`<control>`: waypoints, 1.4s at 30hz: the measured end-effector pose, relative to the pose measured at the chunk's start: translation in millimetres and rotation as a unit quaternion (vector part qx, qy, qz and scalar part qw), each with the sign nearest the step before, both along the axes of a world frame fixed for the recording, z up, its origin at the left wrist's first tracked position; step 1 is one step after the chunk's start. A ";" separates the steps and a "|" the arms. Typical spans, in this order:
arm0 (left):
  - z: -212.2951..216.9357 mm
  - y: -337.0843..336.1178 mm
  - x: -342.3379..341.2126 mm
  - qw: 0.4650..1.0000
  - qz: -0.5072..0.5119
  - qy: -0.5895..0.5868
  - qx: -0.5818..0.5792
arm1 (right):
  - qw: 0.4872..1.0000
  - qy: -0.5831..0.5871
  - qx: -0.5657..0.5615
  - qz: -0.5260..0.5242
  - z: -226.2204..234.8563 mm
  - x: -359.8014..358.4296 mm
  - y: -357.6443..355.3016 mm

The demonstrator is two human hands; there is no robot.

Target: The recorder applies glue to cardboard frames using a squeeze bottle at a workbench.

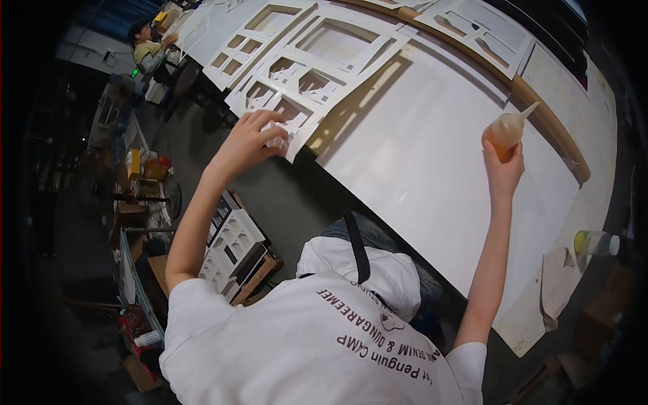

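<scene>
My left hand (pixel 253 140) is at the near corner of a white die-cut cardboard sheet (pixel 337 72), its fingers curled round the edge beside a cut-out window. That sheet has several window-like openings, and its right edge stands off the table, throwing a shadow. In my right hand (pixel 505 172) is a squeeze bottle (pixel 503 137) of amber liquid, gripped round its body. The bottle is tilted, its pale pointed nozzle toward the upper right, over the white board (pixel 432 169) on the table.
A long brown cardboard roll (pixel 550 128) lies along the board's far side. More cut-out sheets (pixel 472 34) lie beyond it. At the right is a capped clear bottle (pixel 596 243). Cut panels are stacked low (pixel 233 246) on my left. Another person (pixel 150 54) works at the far left.
</scene>
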State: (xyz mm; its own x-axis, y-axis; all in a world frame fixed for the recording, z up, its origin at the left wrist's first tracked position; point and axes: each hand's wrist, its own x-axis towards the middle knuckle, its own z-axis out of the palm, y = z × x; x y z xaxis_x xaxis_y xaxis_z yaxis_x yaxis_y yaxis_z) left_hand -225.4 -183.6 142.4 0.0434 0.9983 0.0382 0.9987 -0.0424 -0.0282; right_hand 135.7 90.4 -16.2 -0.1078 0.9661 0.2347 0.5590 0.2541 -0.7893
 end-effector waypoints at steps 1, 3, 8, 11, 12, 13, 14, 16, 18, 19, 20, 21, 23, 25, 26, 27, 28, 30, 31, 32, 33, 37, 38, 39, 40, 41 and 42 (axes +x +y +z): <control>0.5 -5.7 6.2 1.000 -0.002 -0.001 -0.004 | 1.000 -0.010 0.008 -0.001 -1.1 0.2 -0.2; -2.2 -17.2 19.5 0.999 0.018 -0.037 0.004 | 1.000 0.001 -0.002 -0.002 2.1 0.4 -1.3; -75.8 -76.7 29.3 0.770 0.326 -0.448 0.317 | 1.000 0.024 -0.015 0.004 9.4 -3.5 -2.7; -87.0 -72.2 54.3 0.476 0.482 -0.694 0.243 | 1.000 0.025 0.002 0.004 7.7 -2.9 -1.6; -87.7 -66.4 59.4 0.393 0.474 -0.759 0.211 | 1.000 0.029 0.004 0.008 8.3 -3.2 -2.2; -90.7 -59.8 59.2 0.361 0.446 -0.792 0.208 | 0.999 0.033 0.005 0.010 9.2 -2.7 -2.6; -90.5 -59.5 57.5 0.361 0.445 -0.793 0.208 | 0.999 0.033 0.006 0.010 9.2 -2.0 -3.0; -88.8 -59.6 52.8 0.340 0.341 -0.856 0.190 | 0.999 0.038 0.002 0.003 6.9 -1.7 -3.0; -82.7 -56.3 49.8 0.324 0.304 -0.876 0.189 | 0.999 0.043 0.000 0.006 6.6 -2.0 -2.4; -77.6 -53.6 49.8 0.306 0.268 -0.894 0.187 | 0.999 0.046 -0.003 0.010 6.5 -0.8 -2.6; -66.1 -44.5 54.5 0.291 0.281 -0.893 0.196 | 0.999 0.046 0.000 0.007 4.9 0.2 -2.3; -62.0 -40.8 50.4 0.270 0.235 -0.917 0.177 | 0.999 0.034 0.015 0.005 2.1 1.1 -1.8; -51.4 -28.0 46.0 0.275 0.203 -0.918 0.201 | 0.999 0.036 0.028 0.004 1.7 1.6 0.4; -50.2 -19.8 30.5 0.291 0.179 -0.919 0.199 | 0.999 0.038 0.021 -0.004 0.6 -1.9 2.9; -44.5 -14.7 28.0 0.306 0.172 -0.914 0.205 | 0.999 0.046 0.007 -0.002 2.4 -1.8 4.4; -34.9 -8.2 26.7 0.312 0.165 -0.916 0.193 | 0.998 0.055 -0.006 0.001 6.0 -2.0 5.8; -20.8 -6.5 24.9 0.321 0.160 -0.915 0.184 | 0.998 0.057 -0.032 0.004 6.7 -4.5 9.1; 7.9 6.2 20.7 0.367 0.071 -0.917 0.142 | 0.995 0.073 -0.066 0.027 7.1 0.9 20.6; 28.6 16.4 23.4 0.378 0.038 -0.913 0.149 | 0.989 0.086 -0.104 0.060 5.1 6.3 28.4; 51.2 30.7 29.2 0.391 -0.033 -0.910 0.132 | 0.982 0.107 -0.127 0.089 -4.3 13.2 41.9; 70.8 42.8 24.3 0.402 -0.133 -0.902 0.089 | 0.983 0.113 -0.123 0.080 -1.7 13.8 44.3; 159.2 95.8 66.8 0.442 -0.269 -0.856 -0.008 | 0.974 0.213 -0.065 0.047 12.0 38.6 42.0; 175.8 104.6 78.6 0.469 -0.291 -0.833 -0.027 | 0.969 0.241 -0.040 0.026 15.2 45.9 37.4; 186.6 114.8 86.9 0.495 -0.313 -0.809 -0.046 | 0.969 0.245 -0.032 0.017 18.6 55.9 32.0; 191.5 128.6 80.3 0.460 -0.306 -0.828 -0.099 | 0.981 0.196 -0.011 -0.009 25.7 70.2 23.6; 197.7 131.0 107.0 0.452 -0.273 -0.848 -0.043 | 0.989 0.146 0.008 -0.034 29.1 82.8 15.3; 202.8 133.2 133.9 0.442 -0.238 -0.865 0.013 | 0.988 0.148 0.014 -0.047 28.7 93.2 6.4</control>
State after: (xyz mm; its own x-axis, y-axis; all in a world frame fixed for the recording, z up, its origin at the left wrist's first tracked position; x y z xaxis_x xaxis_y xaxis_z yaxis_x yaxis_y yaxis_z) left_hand -91.5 -50.4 345.2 0.1312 0.8902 0.4362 -0.5939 -0.2817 0.7536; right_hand 229.0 96.8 12.5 0.0590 0.9615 0.2685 0.3259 0.2357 -0.9156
